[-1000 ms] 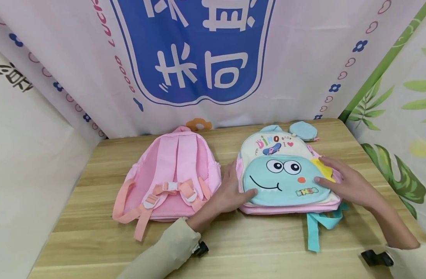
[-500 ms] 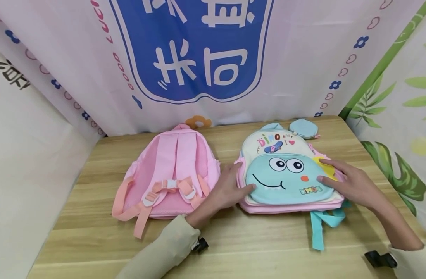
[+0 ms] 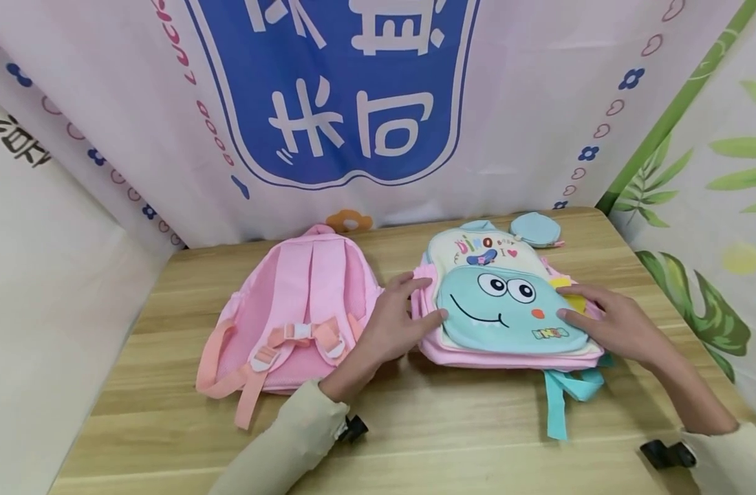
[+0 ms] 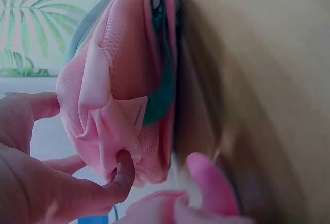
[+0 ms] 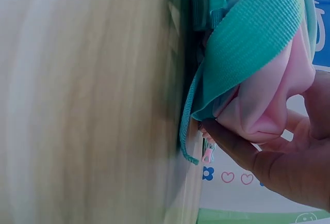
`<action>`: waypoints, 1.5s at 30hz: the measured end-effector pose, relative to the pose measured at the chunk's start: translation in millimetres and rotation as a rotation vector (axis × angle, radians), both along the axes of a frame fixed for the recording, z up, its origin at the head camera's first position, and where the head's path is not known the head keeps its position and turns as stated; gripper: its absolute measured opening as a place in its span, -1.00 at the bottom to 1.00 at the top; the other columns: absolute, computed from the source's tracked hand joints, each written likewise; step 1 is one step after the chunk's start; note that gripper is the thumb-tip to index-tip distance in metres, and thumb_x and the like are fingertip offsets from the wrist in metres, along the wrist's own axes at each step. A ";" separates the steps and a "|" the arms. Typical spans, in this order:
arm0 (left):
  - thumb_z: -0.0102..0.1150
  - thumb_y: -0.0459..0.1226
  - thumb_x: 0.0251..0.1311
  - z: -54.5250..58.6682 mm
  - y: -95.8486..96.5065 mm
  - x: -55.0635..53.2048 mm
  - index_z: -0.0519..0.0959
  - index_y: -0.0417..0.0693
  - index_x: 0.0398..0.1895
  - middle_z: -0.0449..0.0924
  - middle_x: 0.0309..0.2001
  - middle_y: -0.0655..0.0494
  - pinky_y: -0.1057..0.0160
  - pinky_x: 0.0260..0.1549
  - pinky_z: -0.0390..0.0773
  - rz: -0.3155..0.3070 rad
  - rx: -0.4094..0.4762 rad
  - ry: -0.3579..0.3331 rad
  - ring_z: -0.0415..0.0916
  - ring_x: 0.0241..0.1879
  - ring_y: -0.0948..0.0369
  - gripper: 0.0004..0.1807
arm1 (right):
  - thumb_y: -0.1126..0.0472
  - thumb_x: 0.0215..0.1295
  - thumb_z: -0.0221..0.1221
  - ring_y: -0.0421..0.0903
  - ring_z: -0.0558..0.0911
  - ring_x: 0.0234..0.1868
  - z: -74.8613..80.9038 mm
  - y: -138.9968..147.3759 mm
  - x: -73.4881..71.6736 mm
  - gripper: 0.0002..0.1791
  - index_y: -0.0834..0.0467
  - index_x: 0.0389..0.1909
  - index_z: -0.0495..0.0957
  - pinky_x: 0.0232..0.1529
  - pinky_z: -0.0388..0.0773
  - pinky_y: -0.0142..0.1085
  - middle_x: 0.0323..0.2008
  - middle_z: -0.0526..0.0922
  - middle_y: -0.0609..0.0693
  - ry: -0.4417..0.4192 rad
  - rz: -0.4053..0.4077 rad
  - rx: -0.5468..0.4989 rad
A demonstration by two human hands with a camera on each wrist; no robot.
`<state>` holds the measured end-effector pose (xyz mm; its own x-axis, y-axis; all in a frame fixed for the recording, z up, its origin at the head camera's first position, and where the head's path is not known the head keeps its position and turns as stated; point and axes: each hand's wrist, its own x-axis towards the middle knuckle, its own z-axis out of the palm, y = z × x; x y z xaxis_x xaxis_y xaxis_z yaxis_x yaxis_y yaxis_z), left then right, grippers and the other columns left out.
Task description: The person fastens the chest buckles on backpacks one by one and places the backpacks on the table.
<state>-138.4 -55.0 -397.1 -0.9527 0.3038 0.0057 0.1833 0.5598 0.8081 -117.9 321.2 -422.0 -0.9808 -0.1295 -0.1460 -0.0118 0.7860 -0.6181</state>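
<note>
A small dinosaur backpack lies face up on the right half of the table, with a pale blue face pocket, cream top and pink sides. My left hand grips its left side, thumb at the front pocket's edge and fingers on the pink side. In the left wrist view, that hand's fingers press into the gathered pink side pocket. My right hand holds the opposite side, near a yellow spike. The right wrist view shows its fingers under the pink side fabric beside a teal strap.
A pink backpack lies to the left, straps up, close to my left forearm. A small blue pouch sits at the dinosaur backpack's top right. Teal strap ends trail over the wooden table. A printed curtain hangs behind.
The dinosaur backpack's lower edge has shifted slightly up in view. My left fingers have moved up onto its pink side. The right hand keeps its hold, and the pink backpack stays put.
</note>
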 end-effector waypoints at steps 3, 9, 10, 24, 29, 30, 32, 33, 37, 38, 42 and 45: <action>0.47 -0.06 0.28 6.4 -3.5 -4.2 0.56 -0.04 0.45 0.23 0.64 -0.23 -0.23 0.52 0.39 0.010 0.011 -0.007 0.27 0.59 -0.24 -0.31 | -0.13 0.57 0.23 0.57 0.32 0.47 -0.4 -3.8 -2.3 -0.33 0.21 0.48 0.48 0.30 0.31 0.56 0.50 0.33 0.55 -0.001 0.003 -0.014; 0.45 -0.04 0.32 20.6 -12.8 -13.0 0.54 0.07 0.48 0.20 0.69 -0.07 -0.16 0.39 0.57 0.022 -0.023 0.009 0.33 0.58 -0.14 -0.32 | -0.17 0.55 0.24 0.53 0.30 0.50 -0.4 -14.3 -6.7 -0.29 0.19 0.51 0.46 0.32 0.30 0.57 0.52 0.33 0.51 -0.029 0.019 -0.049; 0.44 -0.04 0.32 23.0 -14.3 -14.4 0.53 0.07 0.49 0.20 0.69 -0.06 -0.15 0.35 0.61 0.023 -0.026 0.019 0.35 0.57 -0.13 -0.32 | -0.17 0.55 0.24 0.52 0.30 0.50 -0.3 -16.7 -7.4 -0.29 0.19 0.51 0.46 0.32 0.30 0.57 0.53 0.32 0.50 -0.033 0.023 -0.054; 0.44 -0.10 0.30 54.3 -28.8 -28.9 0.51 0.01 0.50 0.30 0.65 0.02 -0.08 0.32 0.65 0.003 0.026 0.167 0.45 0.50 -0.05 -0.30 | -0.12 0.53 0.28 0.41 0.43 0.42 -3.9 -47.3 -20.6 -0.29 0.18 0.52 0.45 0.31 0.49 0.36 0.56 0.31 0.43 -0.052 0.079 -0.118; 0.44 -0.15 0.30 64.6 -32.9 -31.7 0.51 -0.01 0.50 0.28 0.65 0.02 -0.06 0.39 0.59 -0.007 0.060 0.179 0.38 0.56 -0.03 -0.31 | -0.12 0.52 0.30 0.33 0.50 0.35 -6.3 -57.6 -27.2 -0.29 0.17 0.52 0.46 0.26 0.55 0.19 0.52 0.41 0.36 -0.041 0.092 -0.138; 0.44 -0.15 0.30 66.3 -33.6 -32.5 0.51 -0.02 0.50 0.28 0.65 0.02 -0.05 0.38 0.60 -0.009 0.061 0.184 0.40 0.55 -0.04 -0.31 | -0.11 0.51 0.31 0.33 0.50 0.36 -7.0 -59.5 -28.8 -0.30 0.17 0.51 0.46 0.27 0.55 0.19 0.51 0.42 0.35 -0.040 0.094 -0.145; 0.44 -0.16 0.29 69.5 -34.8 -33.6 0.51 -0.03 0.50 0.28 0.65 0.03 -0.04 0.37 0.61 -0.012 0.058 0.199 0.43 0.53 -0.04 -0.30 | -0.10 0.51 0.32 0.34 0.51 0.38 -8.5 -63.1 -31.6 -0.30 0.17 0.51 0.46 0.31 0.54 0.22 0.52 0.41 0.35 -0.038 0.100 -0.160; 0.44 -0.16 0.29 71.0 -35.3 -34.1 0.51 -0.04 0.50 0.28 0.66 0.04 -0.04 0.36 0.61 -0.014 0.056 0.205 0.45 0.51 -0.05 -0.30 | -0.09 0.50 0.32 0.35 0.51 0.40 -9.2 -65.1 -32.9 -0.30 0.17 0.51 0.46 0.34 0.52 0.24 0.53 0.41 0.35 -0.039 0.101 -0.166; 0.43 -0.15 0.28 76.7 -36.4 -35.3 0.52 -0.04 0.49 0.28 0.66 0.09 -0.05 0.37 0.61 -0.015 0.039 0.226 0.45 0.51 -0.06 -0.30 | -0.09 0.49 0.33 0.33 0.51 0.39 -12.1 -72.1 -38.4 -0.29 0.15 0.52 0.46 0.35 0.52 0.23 0.53 0.41 0.33 -0.036 0.107 -0.171; 0.44 -0.15 0.28 77.9 -36.7 -35.6 0.52 -0.04 0.49 0.28 0.66 0.10 -0.05 0.37 0.61 -0.014 0.037 0.228 0.43 0.52 -0.06 -0.30 | -0.09 0.49 0.33 0.32 0.52 0.38 -12.8 -73.7 -39.8 -0.29 0.15 0.52 0.46 0.35 0.52 0.21 0.52 0.42 0.32 -0.033 0.109 -0.172; 0.44 -0.16 0.27 83.1 -38.0 -36.7 0.54 -0.03 0.48 0.30 0.65 0.13 -0.06 0.42 0.56 -0.010 0.040 0.243 0.32 0.60 -0.04 -0.32 | -0.07 0.47 0.35 0.33 0.52 0.39 -14.1 -80.2 -44.3 -0.29 0.16 0.52 0.46 0.39 0.51 0.24 0.50 0.45 0.30 -0.029 0.119 -0.193; 0.45 -0.18 0.27 87.9 -38.6 -37.5 0.56 -0.04 0.47 0.31 0.65 0.12 -0.07 0.46 0.51 -0.015 0.047 0.262 0.28 0.62 -0.03 -0.33 | -0.04 0.46 0.36 0.33 0.52 0.40 -14.6 -85.8 -47.1 -0.30 0.15 0.51 0.47 0.42 0.49 0.25 0.46 0.49 0.27 -0.029 0.125 -0.217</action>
<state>-175.9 -93.5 -309.2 -0.9122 0.3120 0.2657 0.3978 0.5186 0.7568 -164.9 235.4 -436.6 -0.9510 -0.2809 -0.1294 -0.0803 0.6283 -0.7738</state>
